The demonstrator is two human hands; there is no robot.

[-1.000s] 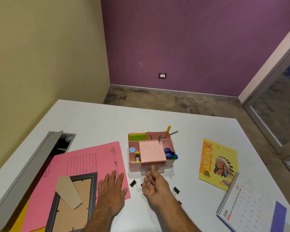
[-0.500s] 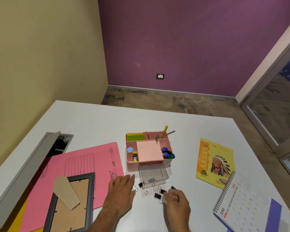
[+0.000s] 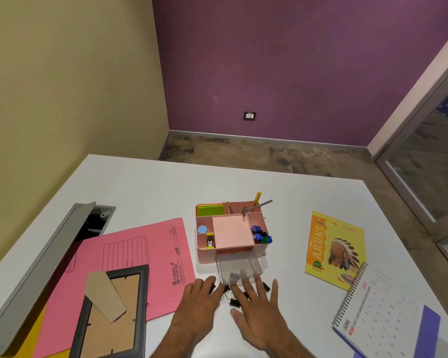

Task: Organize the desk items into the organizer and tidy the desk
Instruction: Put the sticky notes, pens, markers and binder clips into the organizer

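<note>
A pink desk organizer (image 3: 230, 231) stands mid-desk with pens, green sticky notes and small items in its compartments. Its clear drawer (image 3: 239, 270) is pulled out toward me, with one binder clip (image 3: 234, 276) inside. Several black binder clips (image 3: 234, 302) lie on the white desk just in front of the drawer. My left hand (image 3: 199, 303) rests flat beside the clips, fingers touching the leftmost ones. My right hand (image 3: 259, 308) is spread flat over the clips, fingers reaching the drawer's front edge. Neither hand visibly grips anything.
A pink file folder (image 3: 130, 264) lies at left with a grey picture frame (image 3: 111, 313) face down on it, over a yellow folder (image 3: 29, 337). A yellow notebook (image 3: 334, 249) and a spiral desk calendar (image 3: 388, 316) lie at right. An open cable hatch (image 3: 93, 220) is far left.
The drawer was pulled out of the organizer. My right hand, which held clips half a second ago, now lies spread over them near the drawer; my left hand moved right toward the clips.
</note>
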